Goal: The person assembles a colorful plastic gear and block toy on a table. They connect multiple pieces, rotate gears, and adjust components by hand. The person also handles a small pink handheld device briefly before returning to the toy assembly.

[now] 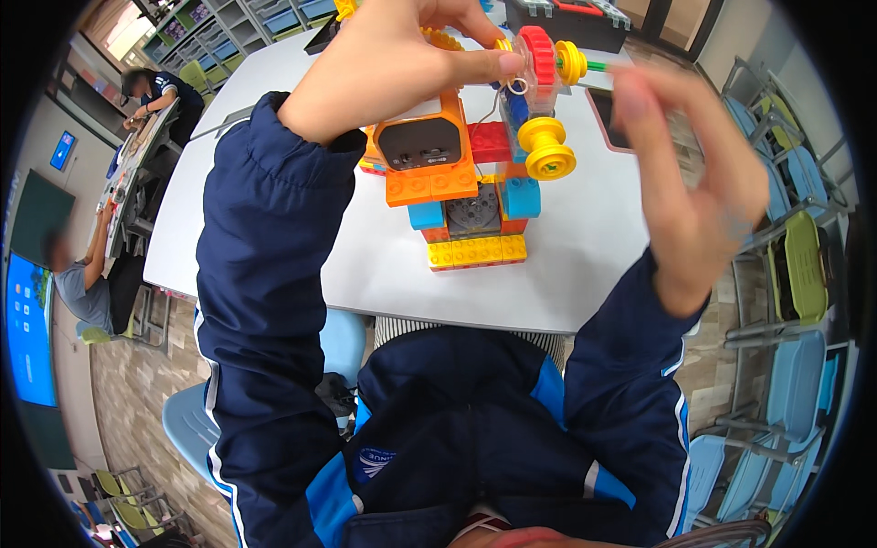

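A model of building blocks [480, 196] stands on the table in front of me, with an orange block holding a dark socketed panel [420, 143]. On its upper right are a red gear wheel [537, 57], a clear plastic piece and a yellow pulley wheel [571, 62] on a green rod [596, 67]. My left hand [420, 55] reaches over the model, thumb and fingers closed on its upper part beside the red gear. Thumb and forefinger of my right hand [690, 155], blurred by motion, meet at the rod's outer end. Below hangs a yellow spool [546, 149] with a string loop nearby.
The model rests on a white table [365, 265]. Behind it stands a dark toolbox [571, 26]; a tablet-like flat object [606, 119] lies to the right. Blue and green chairs [795, 374] line the right side. Two people [96, 274] sit at another table on the left.
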`<state>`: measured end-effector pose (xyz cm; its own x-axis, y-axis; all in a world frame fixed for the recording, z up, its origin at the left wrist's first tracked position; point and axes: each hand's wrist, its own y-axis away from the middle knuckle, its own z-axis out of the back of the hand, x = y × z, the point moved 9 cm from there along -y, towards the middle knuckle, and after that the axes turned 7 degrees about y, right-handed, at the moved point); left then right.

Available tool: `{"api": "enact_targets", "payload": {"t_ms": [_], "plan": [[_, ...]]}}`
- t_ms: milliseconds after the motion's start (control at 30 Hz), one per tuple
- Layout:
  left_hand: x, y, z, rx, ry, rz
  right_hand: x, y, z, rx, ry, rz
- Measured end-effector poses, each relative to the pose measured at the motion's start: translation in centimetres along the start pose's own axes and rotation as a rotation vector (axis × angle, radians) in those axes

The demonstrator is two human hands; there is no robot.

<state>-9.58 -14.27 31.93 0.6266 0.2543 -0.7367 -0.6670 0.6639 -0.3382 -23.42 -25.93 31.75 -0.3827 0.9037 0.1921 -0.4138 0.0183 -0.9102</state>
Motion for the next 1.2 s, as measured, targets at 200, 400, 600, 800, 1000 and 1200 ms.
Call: {"api": "enact_targets", "payload": {"t_ms": [200,400,600,800,1000,1200], "plan": [[0.8,0.9,0.6,0.005,0.036,0.16,3.0,6.4,-5.4,0.427,-0.101,-0.115],[0.6,0.4,0.4,0.031,0.075,0.097,1.3,11.6,-10.0,0.462,-0.622,-0.609],[0.5,0.6,0.6,0.031,0.09,0.076,1.8,10.7,-14.3,0.466,-1.199,-0.695],[2.2,0.3,0.3,0.002,0.008,-0.086,1.9,10.6,-14.6,0.312,-1.386,-0.709],[2.3,0.1,0.2,0.026,0.005,-0.173,-0.3,12.8,-14.3,-0.009,-1.268,-0.818],[2.3,0.1,0.0,0.034,-0.012,-0.163,-1.8,13.8,-14.4,-0.126,-1.223,-0.979]]}}
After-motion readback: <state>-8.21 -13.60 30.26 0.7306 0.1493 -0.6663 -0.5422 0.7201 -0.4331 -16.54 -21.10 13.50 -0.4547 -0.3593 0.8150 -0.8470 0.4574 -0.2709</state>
